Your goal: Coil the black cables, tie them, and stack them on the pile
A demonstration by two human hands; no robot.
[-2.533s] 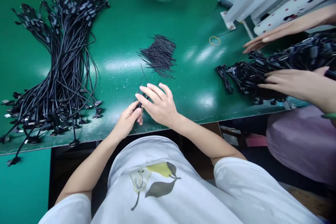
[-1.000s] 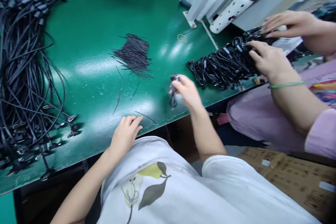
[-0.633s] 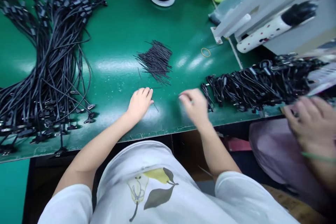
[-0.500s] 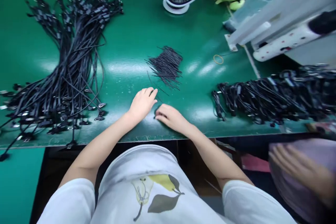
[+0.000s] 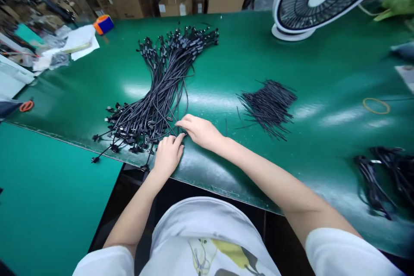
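Your left hand (image 5: 167, 155) and right hand (image 5: 203, 133) are close beside the black cords (image 5: 164, 88). I can't tell if they pinch one.

Since 0.5 s ago: moved left hand (image 5: 168, 154) and right hand (image 5: 202, 133) leftward, away from thin black strips (image 5: 271, 105), to right edge of spread black cables (image 5: 166, 82). Swung view left; lost co-worker's hand.

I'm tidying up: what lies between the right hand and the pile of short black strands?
The head view shows a few loose strands on green tabletop between the right hand and the pile.
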